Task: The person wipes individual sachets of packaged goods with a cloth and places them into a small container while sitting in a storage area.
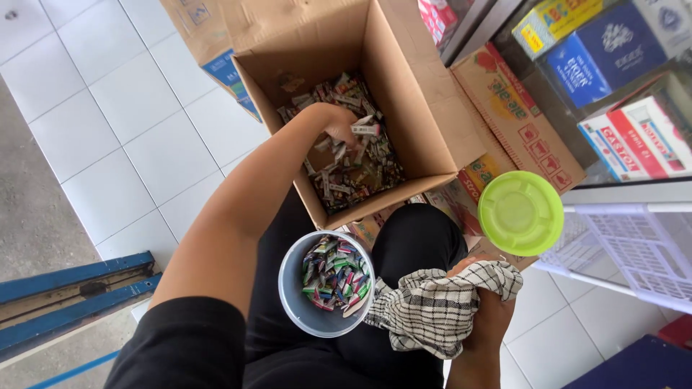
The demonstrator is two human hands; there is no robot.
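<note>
The open cardboard box [425, 122] sits on white tiles, its bottom littered with small wrapped sweets [353, 169]. The left hand [339, 122] reaches down into them. Just below the box a grey tub [292, 295] holds more sweets; right of it the right hand [483, 288] clutches a checked cloth [432, 306] beneath a green lid [520, 212].

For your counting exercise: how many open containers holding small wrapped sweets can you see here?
2. The cardboard box on the floor, where the left hand reaches in, and the round grey tub on the person's lap. Others may be out of view.
</note>
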